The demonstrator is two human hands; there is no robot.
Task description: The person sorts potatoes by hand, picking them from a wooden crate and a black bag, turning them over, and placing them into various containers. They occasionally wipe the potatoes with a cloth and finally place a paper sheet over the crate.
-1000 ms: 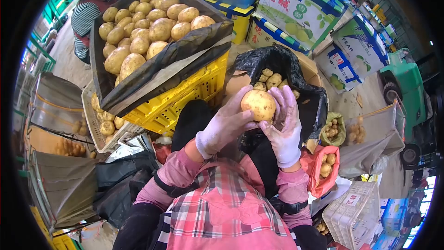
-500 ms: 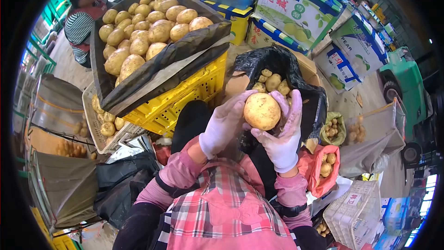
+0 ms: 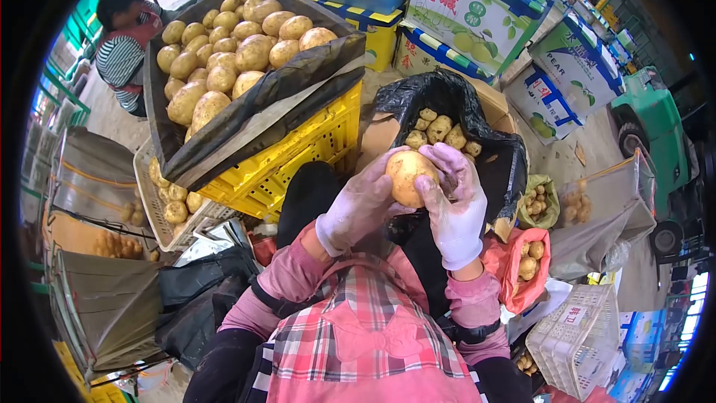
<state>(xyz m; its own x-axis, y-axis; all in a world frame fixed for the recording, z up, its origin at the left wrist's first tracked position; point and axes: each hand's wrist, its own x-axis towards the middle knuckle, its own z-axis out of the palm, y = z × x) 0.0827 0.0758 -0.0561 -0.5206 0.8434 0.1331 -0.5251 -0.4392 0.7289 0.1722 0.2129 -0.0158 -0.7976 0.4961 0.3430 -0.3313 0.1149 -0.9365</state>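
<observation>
In the head view a large round potato [image 3: 410, 177] is held up between both gloved hands over my lap. My left hand [image 3: 356, 203] is closed around its left side and underneath. On the other side, the thumb of my right hand [image 3: 456, 216] presses against the skin, with the fingers curled behind it. Just beyond them stands a carton lined with a black plastic bag [image 3: 498, 172], with several smaller potatoes [image 3: 440, 130] inside. To the left, a dark-lined tray [image 3: 253, 123] is heaped with large potatoes [image 3: 224, 67].
The tray rests on a yellow crate [image 3: 291, 168], with a white crate [image 3: 153, 205] beside it. Pear cartons [image 3: 477, 11] are stacked ahead. A red bag [image 3: 514, 295] and green bag [image 3: 550, 216] of potatoes sit right. Another person [image 3: 123, 52] is at the far left.
The potato has shifted slightly left and turned between my hands. My right thumb has moved onto its near right side, and the right fingers have curled in more.
</observation>
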